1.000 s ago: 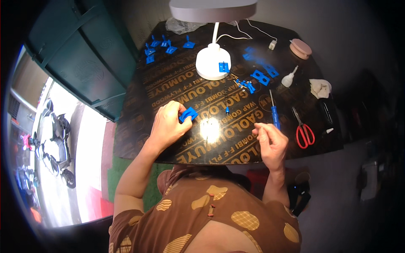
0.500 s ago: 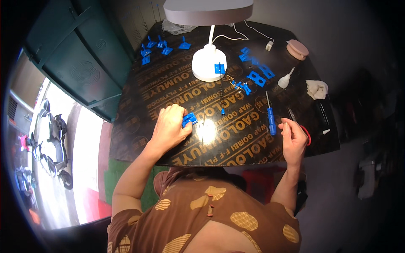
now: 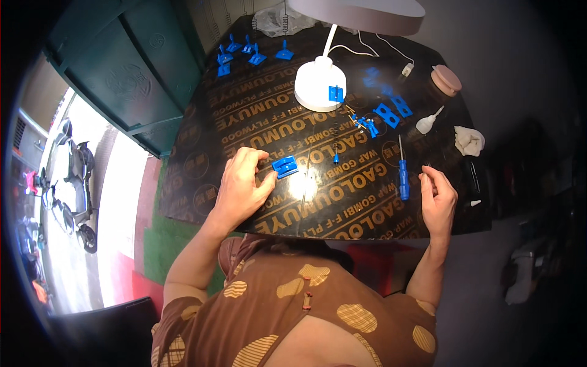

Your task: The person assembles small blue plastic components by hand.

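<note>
On the table in front of me lies a small blue plastic piece [image 3: 285, 166] with a raised ridge. My left hand [image 3: 243, 186] is just left of it, thumb and fingers apart, thumb tip close to its lower corner. My right hand [image 3: 439, 200] rests at the table's right side with its fingers curled towards the thumb; whatever is between them is hidden. Left of that hand lies a blue-handled screwdriver [image 3: 403, 178], shaft pointing away from me. A thin dark rod with a blue end [image 3: 335, 158] stretches from the lamp base towards me.
A white lamp [image 3: 319, 85] stands at the back, a blue square piece [image 3: 335, 93] at its base. Blue plates [image 3: 386, 115] and small screws lie right of it. Several blue stands [image 3: 257, 58] are back left. A squeeze bottle [image 3: 427, 124], white cloth [image 3: 469, 141] and pink round case [image 3: 446, 80] sit right.
My left hand has let go of the blue piece, which now lies flat beside it. My right hand has shifted slightly, and the red handle seen beside it is now out of sight. The view has tilted.
</note>
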Motion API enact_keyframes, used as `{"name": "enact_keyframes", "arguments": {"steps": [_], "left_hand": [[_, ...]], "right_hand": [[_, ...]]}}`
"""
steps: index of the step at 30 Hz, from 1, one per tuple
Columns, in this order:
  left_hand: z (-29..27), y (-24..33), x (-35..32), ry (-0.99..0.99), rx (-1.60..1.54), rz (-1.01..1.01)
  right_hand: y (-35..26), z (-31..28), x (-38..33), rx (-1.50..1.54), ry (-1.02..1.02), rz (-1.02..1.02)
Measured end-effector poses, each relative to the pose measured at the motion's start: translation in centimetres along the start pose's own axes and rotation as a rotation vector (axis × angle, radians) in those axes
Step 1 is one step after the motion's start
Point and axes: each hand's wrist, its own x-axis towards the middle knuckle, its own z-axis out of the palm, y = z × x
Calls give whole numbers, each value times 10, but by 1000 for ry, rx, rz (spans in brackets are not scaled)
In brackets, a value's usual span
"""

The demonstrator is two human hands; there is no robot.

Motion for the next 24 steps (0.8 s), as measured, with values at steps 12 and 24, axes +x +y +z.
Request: {"name": "enact_keyframes", "arguments": {"steps": [12, 24], "left_hand": [[-7, -1, 20, -140, 124, 206], [14, 21, 63, -135, -312, 183]], "right_hand": [[2, -8, 20, -141, -99, -27], [-57, 42, 44, 155, -163, -317]]}}
